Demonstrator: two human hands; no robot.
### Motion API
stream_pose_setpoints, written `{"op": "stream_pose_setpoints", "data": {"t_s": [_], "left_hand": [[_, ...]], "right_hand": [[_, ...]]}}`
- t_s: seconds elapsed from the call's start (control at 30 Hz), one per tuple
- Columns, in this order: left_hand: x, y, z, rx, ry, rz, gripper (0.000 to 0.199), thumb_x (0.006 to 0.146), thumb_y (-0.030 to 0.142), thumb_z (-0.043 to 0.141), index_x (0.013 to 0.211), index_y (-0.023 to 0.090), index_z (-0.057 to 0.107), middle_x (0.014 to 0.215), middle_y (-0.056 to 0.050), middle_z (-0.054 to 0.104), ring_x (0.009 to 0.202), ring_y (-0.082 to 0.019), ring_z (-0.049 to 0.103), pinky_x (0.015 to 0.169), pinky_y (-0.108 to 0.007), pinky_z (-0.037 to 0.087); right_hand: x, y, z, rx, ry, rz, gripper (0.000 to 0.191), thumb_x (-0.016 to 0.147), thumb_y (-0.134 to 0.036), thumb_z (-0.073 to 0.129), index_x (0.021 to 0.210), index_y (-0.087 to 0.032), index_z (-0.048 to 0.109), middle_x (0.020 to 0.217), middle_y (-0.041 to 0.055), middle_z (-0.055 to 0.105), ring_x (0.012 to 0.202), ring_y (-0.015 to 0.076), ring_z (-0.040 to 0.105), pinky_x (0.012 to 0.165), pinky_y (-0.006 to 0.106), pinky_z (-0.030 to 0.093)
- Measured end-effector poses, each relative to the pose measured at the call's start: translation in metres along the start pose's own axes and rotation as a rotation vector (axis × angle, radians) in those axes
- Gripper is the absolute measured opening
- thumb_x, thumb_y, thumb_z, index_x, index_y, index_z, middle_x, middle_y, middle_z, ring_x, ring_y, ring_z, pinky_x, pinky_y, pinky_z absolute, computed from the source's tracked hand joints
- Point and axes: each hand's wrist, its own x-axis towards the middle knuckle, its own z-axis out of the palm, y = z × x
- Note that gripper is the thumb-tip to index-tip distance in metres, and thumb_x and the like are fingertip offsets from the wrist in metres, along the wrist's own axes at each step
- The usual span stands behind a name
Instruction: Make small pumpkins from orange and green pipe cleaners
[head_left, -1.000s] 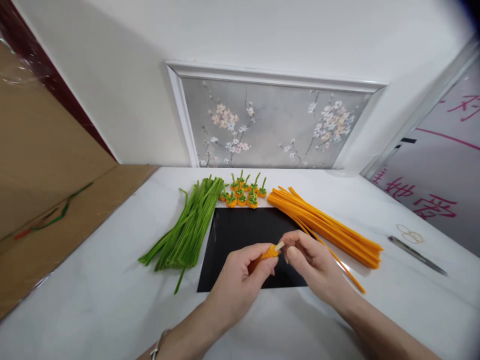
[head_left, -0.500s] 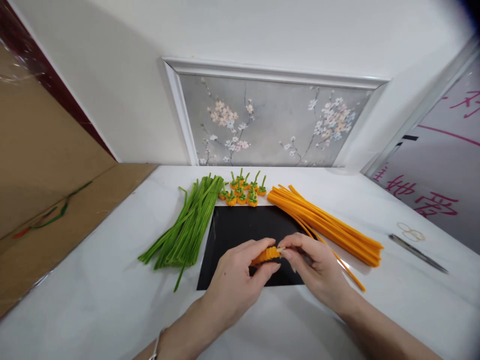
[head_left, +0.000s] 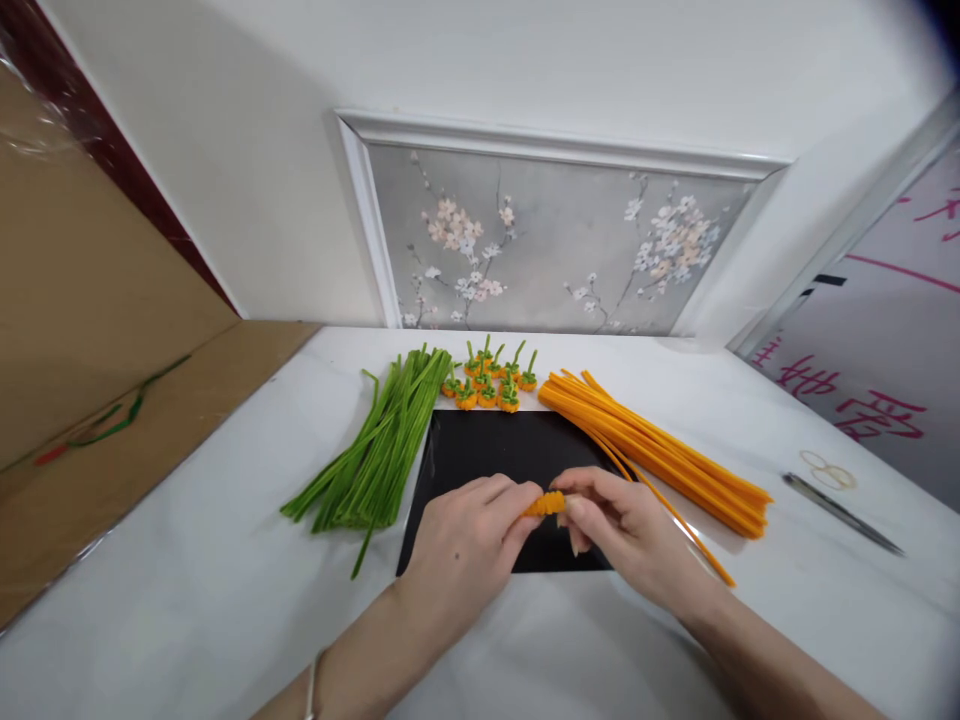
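Note:
Between my hands, above a black mat (head_left: 480, 450), is a short coil of orange pipe cleaner (head_left: 547, 503). My left hand (head_left: 480, 530) is closed on its left end, the fingers hiding part of it. My right hand (head_left: 626, 530) pinches at the coil's right end with thumb and forefinger; whatever lies between those fingertips is mostly hidden. Beyond the mat stand several small orange pipe-cleaner pumpkins (head_left: 487, 395) with green leaves and upright green stems.
Green pipe cleaners (head_left: 375, 450) lie in a heap on the left of the white table (head_left: 225, 560). To the right rest a bundle of orange pipe cleaners (head_left: 660, 455), metal tweezers (head_left: 844, 513) and rubber bands (head_left: 827, 470). Cardboard (head_left: 187, 420) borders the left side.
The coil has turned a little and less of it shows past my left fingers. My left fingers have closed further around it, and the pale bit at its right end is now hidden.

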Motion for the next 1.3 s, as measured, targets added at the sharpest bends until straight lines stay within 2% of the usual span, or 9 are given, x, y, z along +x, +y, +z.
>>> {"op": "stream_pose_setpoints", "data": {"t_s": [0.1, 0.2, 0.57, 0.77, 0.9, 1.0, 1.07, 1.2, 1.3], "left_hand": [[-0.002, 0.000, 0.002, 0.072, 0.024, 0.034, 0.016, 0.092, 0.018, 0.054, 0.105, 0.020, 0.063, 0.086, -0.003, 0.069, 0.076, -0.019, 0.063, 0.067, -0.028, 0.045], [0.000, -0.001, -0.001, 0.021, -0.011, -0.037, 0.021, 0.088, 0.023, 0.061, 0.109, 0.019, 0.062, 0.087, -0.003, 0.069, 0.076, -0.019, 0.064, 0.066, -0.028, 0.045], [0.007, 0.001, -0.009, -0.250, -0.159, -0.065, 0.019, 0.093, 0.015, 0.049, 0.084, 0.021, 0.065, 0.079, 0.002, 0.067, 0.073, -0.014, 0.059, 0.060, -0.023, 0.038], [0.004, 0.000, -0.004, -0.143, -0.149, -0.112, 0.016, 0.088, 0.013, 0.054, 0.099, 0.022, 0.062, 0.092, 0.000, 0.070, 0.081, -0.018, 0.064, 0.070, -0.027, 0.044], [0.002, 0.002, -0.004, -0.160, -0.177, -0.164, 0.024, 0.086, 0.015, 0.057, 0.110, 0.020, 0.056, 0.087, -0.001, 0.070, 0.079, -0.020, 0.066, 0.067, -0.029, 0.046], [0.003, 0.000, -0.012, -0.231, -0.156, -0.150, 0.034, 0.082, 0.019, 0.064, 0.114, 0.023, 0.056, 0.099, -0.002, 0.071, 0.090, -0.022, 0.066, 0.075, -0.030, 0.048], [0.006, -0.004, -0.019, -0.258, -0.130, -0.146, 0.030, 0.081, 0.020, 0.065, 0.110, 0.024, 0.061, 0.103, -0.002, 0.071, 0.091, -0.021, 0.065, 0.077, -0.030, 0.048], [0.009, -0.010, -0.024, -0.279, -0.136, -0.157, 0.013, 0.088, 0.021, 0.057, 0.093, 0.023, 0.070, 0.082, 0.002, 0.071, 0.070, -0.015, 0.063, 0.065, -0.025, 0.045], [0.008, -0.009, -0.020, -0.268, -0.101, -0.133, 0.014, 0.087, 0.017, 0.058, 0.093, 0.022, 0.069, 0.087, 0.002, 0.072, 0.074, -0.015, 0.064, 0.068, -0.024, 0.045]], "right_hand": [[-0.001, -0.001, 0.002, -0.046, -0.012, 0.013, 0.020, 0.093, -0.035, 0.051, 0.092, -0.017, 0.061, 0.059, -0.0014, 0.061, 0.052, 0.0119, 0.058, 0.051, 0.022, 0.046], [-0.002, -0.002, 0.001, -0.049, 0.014, 0.002, 0.018, 0.094, -0.033, 0.051, 0.092, -0.018, 0.061, 0.062, 0.0002, 0.063, 0.056, 0.0130, 0.060, 0.055, 0.023, 0.048], [0.001, -0.010, -0.005, -0.309, 0.014, -0.272, 0.012, 0.089, -0.017, 0.054, 0.085, -0.022, 0.065, 0.081, 0.0023, 0.071, 0.070, 0.0151, 0.066, 0.064, 0.025, 0.053], [0.001, -0.008, -0.003, -0.366, -0.005, -0.243, 0.018, 0.085, -0.016, 0.061, 0.102, -0.022, 0.065, 0.089, 0.0013, 0.073, 0.075, 0.0150, 0.069, 0.067, 0.024, 0.055], [0.000, -0.004, -0.003, -0.446, -0.016, -0.326, 0.014, 0.091, -0.019, 0.055, 0.096, -0.022, 0.067, 0.087, 0.0025, 0.074, 0.072, 0.0160, 0.068, 0.065, 0.026, 0.055], [0.000, 0.003, -0.008, -0.455, 0.033, -0.315, 0.015, 0.093, -0.023, 0.054, 0.096, -0.023, 0.069, 0.088, 0.0036, 0.074, 0.074, 0.0172, 0.069, 0.066, 0.027, 0.056], [0.000, 0.008, -0.014, -0.435, 0.071, -0.272, 0.015, 0.092, -0.026, 0.056, 0.099, -0.024, 0.069, 0.091, 0.0040, 0.074, 0.079, 0.0185, 0.070, 0.068, 0.028, 0.057], [0.000, 0.012, -0.022, -0.459, 0.047, -0.231, 0.018, 0.089, -0.032, 0.061, 0.104, -0.025, 0.069, 0.094, 0.0048, 0.072, 0.083, 0.0203, 0.069, 0.071, 0.030, 0.057], [-0.001, 0.009, -0.021, -0.516, -0.012, -0.245, 0.020, 0.091, -0.032, 0.059, 0.106, -0.024, 0.068, 0.089, 0.0048, 0.070, 0.078, 0.0193, 0.067, 0.069, 0.030, 0.055]]}}
